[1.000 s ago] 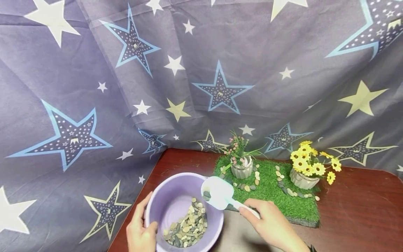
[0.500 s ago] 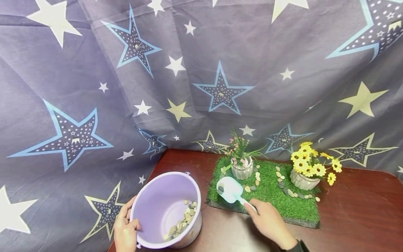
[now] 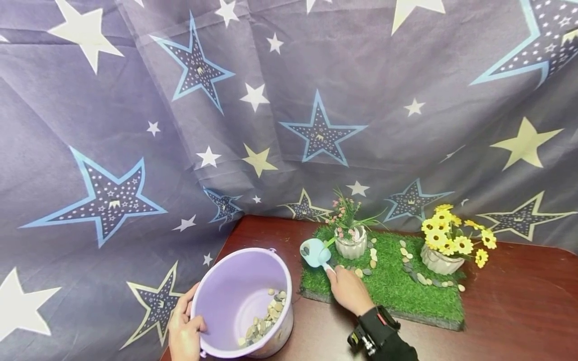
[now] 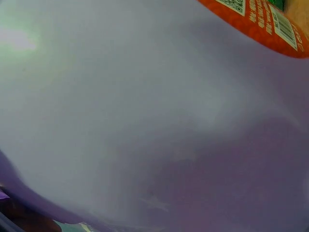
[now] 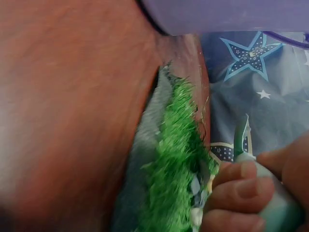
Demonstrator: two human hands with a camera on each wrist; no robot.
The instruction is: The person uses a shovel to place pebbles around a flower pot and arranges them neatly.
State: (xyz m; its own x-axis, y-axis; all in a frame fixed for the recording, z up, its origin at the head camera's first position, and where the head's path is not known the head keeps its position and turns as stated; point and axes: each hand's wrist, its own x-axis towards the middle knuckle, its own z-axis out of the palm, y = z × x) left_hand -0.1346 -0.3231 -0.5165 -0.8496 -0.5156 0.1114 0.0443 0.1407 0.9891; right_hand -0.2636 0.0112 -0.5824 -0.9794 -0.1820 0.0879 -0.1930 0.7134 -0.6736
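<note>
My left hand [image 3: 185,326] grips the rim of a purple bucket [image 3: 221,301], thumb over the edge. The bucket tilts, and pebbles [image 3: 266,321] lie along its lower right side. Its outer wall [image 4: 145,96] fills the left wrist view. My right hand [image 3: 349,291] holds a pale blue scoop [image 3: 316,253] by the handle, the fingers [image 5: 246,188] curled round it in the right wrist view. A few pebbles [image 3: 305,249] sit in the scoop, dark ones showing. It is over the left part of a grass mat [image 3: 384,286], beside a pot of pink flowers [image 3: 351,244].
Rows of pebbles [image 3: 422,278] curve across the mat. A pot of yellow flowers [image 3: 442,260] stands at its right end. The mat lies on a reddish-brown table [image 3: 510,301]. A star-patterned cloth [image 3: 289,75] hangs behind. An orange label [image 4: 270,29] is on the bucket.
My right hand has carried the scoop away from over the bucket, right and then to the mat's left part. My left hand has shifted the bucket left and tilted it.
</note>
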